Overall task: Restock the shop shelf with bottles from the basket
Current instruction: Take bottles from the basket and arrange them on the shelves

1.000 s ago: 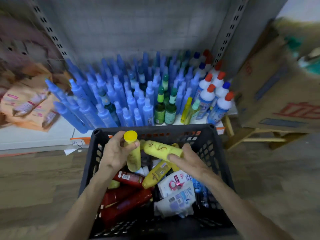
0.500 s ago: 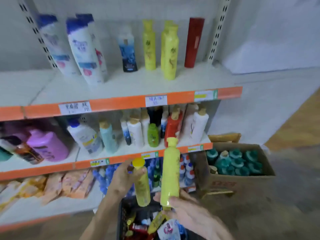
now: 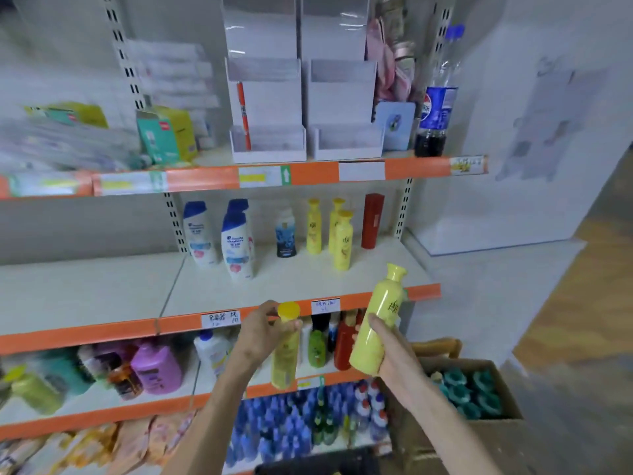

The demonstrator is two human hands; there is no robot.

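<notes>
Held bottles: opaque yellow bottle [image 3: 375, 334]; translucent yellow-green bottle [image 3: 286, 358], yellow cap. Shelf [image 3: 85, 296] white, orange edge strip.

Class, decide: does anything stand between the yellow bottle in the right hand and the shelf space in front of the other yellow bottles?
Nothing visible does. The right hand holds the bottle just before the orange edge of the shelf, and the board in front of the three yellow bottles is bare.
</notes>
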